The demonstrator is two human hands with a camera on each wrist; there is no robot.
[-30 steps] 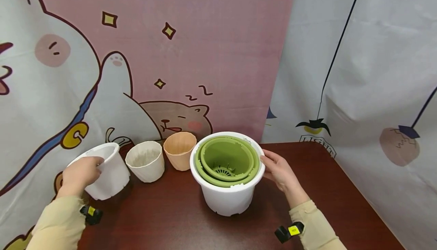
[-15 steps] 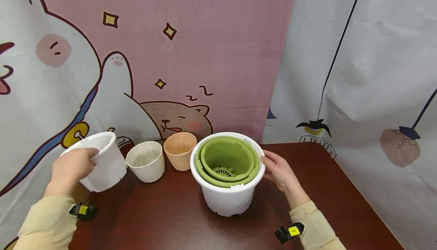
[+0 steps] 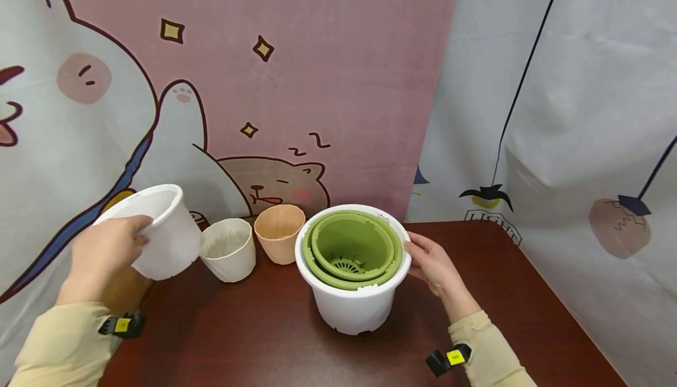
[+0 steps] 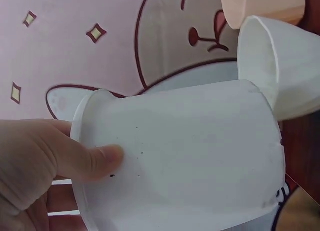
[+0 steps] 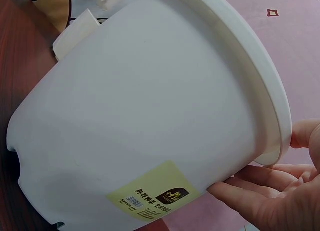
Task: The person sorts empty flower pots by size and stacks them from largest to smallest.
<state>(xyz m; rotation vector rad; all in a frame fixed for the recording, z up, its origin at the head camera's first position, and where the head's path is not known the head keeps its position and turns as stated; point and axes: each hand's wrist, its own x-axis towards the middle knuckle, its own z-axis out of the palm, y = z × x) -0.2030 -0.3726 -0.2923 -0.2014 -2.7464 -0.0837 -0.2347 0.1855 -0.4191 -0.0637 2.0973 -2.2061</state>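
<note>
My left hand [image 3: 108, 249] grips a white flower pot [image 3: 171, 237] at its rim and holds it tilted, raised at the table's left. The left wrist view shows the thumb pressed on that pot's outer wall, with the other fingers partly hidden behind the rim. In the middle stands a larger white flower pot [image 3: 351, 313], upright, with a green pot [image 3: 361, 284] and a smaller green pot [image 3: 351, 234] nested inside. My right hand [image 3: 433, 263] holds this larger pot at its right side, thumb at the rim and fingers under it against the wall. A yellow label [image 5: 154, 193] shows there.
Just right of the raised pot stands an ivory faceted pot [image 3: 233, 263], with a peach faceted pot [image 3: 277, 249] beside it. Behind the dark red-brown table [image 3: 254, 328] hangs a pink cartoon cloth [image 3: 344, 81]; a white printed cloth [image 3: 582, 111] lines the right side.
My left hand has lifted the white flower pot, first up and a little left, then higher and slightly right. The right hand and the nested pots have stayed in place.
</note>
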